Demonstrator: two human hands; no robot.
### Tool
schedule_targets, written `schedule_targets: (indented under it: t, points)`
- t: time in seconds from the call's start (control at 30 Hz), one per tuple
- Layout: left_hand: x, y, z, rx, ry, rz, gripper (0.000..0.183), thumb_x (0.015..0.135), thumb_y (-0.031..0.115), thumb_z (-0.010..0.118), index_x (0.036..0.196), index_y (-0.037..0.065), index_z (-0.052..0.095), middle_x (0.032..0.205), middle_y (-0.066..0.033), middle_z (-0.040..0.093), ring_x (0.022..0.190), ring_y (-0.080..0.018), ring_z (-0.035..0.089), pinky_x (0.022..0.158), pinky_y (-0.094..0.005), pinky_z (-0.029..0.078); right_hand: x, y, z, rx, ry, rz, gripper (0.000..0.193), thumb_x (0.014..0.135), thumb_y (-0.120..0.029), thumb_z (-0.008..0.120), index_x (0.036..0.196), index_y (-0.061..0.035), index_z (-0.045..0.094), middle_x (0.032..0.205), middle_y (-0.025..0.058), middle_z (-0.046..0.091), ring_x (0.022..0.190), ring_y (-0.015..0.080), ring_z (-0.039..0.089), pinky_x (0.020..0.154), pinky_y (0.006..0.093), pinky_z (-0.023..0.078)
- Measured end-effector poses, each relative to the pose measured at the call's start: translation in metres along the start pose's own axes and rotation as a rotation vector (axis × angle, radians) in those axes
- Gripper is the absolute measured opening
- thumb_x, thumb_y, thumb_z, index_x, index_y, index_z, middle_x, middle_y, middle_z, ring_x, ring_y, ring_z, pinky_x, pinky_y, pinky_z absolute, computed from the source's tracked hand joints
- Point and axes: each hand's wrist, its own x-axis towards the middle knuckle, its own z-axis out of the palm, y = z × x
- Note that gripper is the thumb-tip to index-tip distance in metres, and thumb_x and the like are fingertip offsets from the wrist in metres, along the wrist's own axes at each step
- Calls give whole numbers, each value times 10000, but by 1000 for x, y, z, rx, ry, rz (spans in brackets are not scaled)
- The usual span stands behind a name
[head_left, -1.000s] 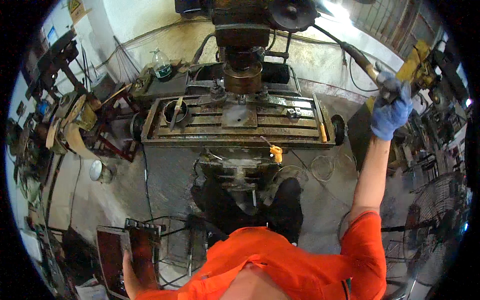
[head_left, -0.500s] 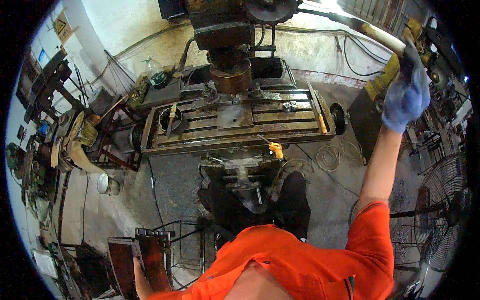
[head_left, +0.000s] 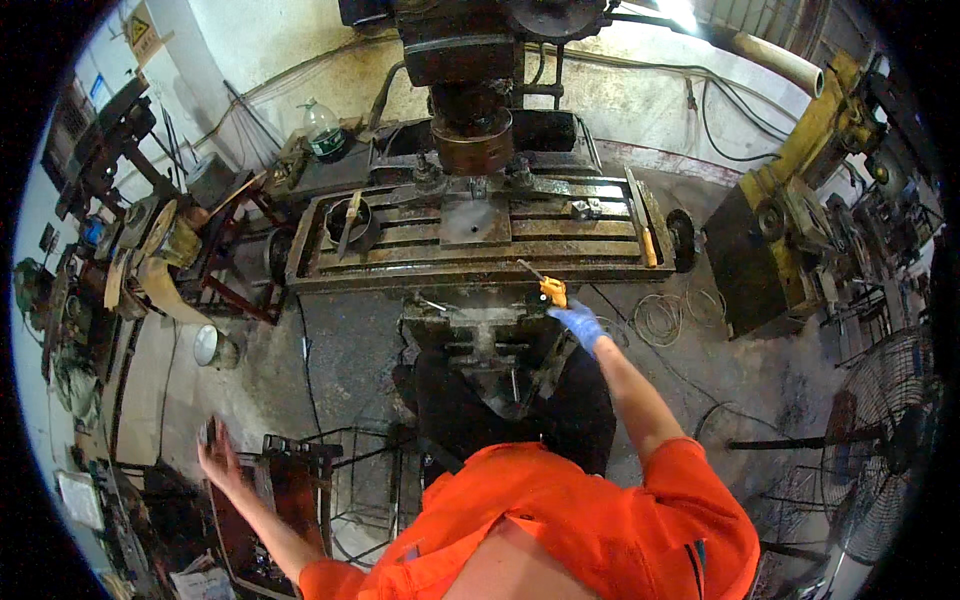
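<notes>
My right hand [head_left: 580, 325], in a blue glove, is at the grip of a yellow air blow gun [head_left: 552, 291] by the front edge of the milling machine table [head_left: 400, 276]. Its fingers reach the grip's lower end, but whether they have closed round it is hidden. My bare left hand [head_left: 220, 462] is raised at the lower left, beside a dark reddish box [head_left: 290, 490]. Its fingers are bent around a small dark thing, too small and blurred to name. On the table are a small metal block [head_left: 586, 208], a round pan [head_left: 362, 235] with a brush across it, and a yellow-handled tool [head_left: 648, 245].
The spindle head [head_left: 474, 140] hangs over the table. A long pale-ended lever [head_left: 790, 66] reaches in at upper right. A yellow machine [head_left: 775, 185] and a fan [head_left: 880, 450] stand right. A white bucket [head_left: 207, 346] and coiled hose [head_left: 658, 318] lie on the floor.
My right hand has left the lever at upper right and come down to the air blow gun. My left hand has lifted from the reddish box and moved left. The view has shifted slightly.
</notes>
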Motion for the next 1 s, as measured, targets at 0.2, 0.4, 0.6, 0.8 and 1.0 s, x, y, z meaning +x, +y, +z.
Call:
schedule_targets:
  t: [0.2, 0.4, 0.6, 0.8, 1.0]
  points:
    - [-8, -97, 128, -404, -253, -183, 356, 759, 18, 455, 1085, -124, 444, 1166, -287, 442, 1099, -434, 404, 1009, -495, 278, -17, -37, 38, 66, 198, 129, 212, 702, -205, 712, 825, -71, 604, 628, -37, 503, 510, 58, 440, 460, 227, 371]
    - [-54, -121, 233, -454, -368, -300, 372, 723, 26, 438, 1072, -102, 428, 1041, -279, 494, 926, -380, 501, 956, -493, 356, -45, -117, -8, 238, 314, -211, 247, 737, -157, 685, 913, -88, 527, 597, -35, 479, 388, 74, 399, 340, 242, 359]
    - [-56, -149, 273, -250, -448, -330, 393, 734, 48, 479, 1099, -91, 436, 925, -204, 551, 804, -297, 561, 925, -462, 396, -56, -170, -61, -185, 289, -396, 240, 738, -199, 675, 877, -65, 534, 632, -29, 477, 495, 62, 420, 409, 237, 353]
    - [-53, -165, 268, -168, -655, -300, 377, 732, -6, 479, 1095, -106, 451, 929, -184, 565, 788, -269, 567, 895, -452, 417, -61, -241, -13, -1022, -66, -482, 423, 728, -403, 591, 960, -50, 597, 839, 202, 615, 809, 374, 581, 695, 412, 464]
    - [-67, -153, 267, 39, -619, -226, 359, 734, -43, 510, 1086, -101, 473, 1006, -187, 563, 773, -256, 589, 864, -435, 454, -3, -256, 35, -1328, -139, -163, 414, 715, -405, 535, 821, -22, 651, 843, 192, 627, 816, 320, 611, 730, 387, 476]
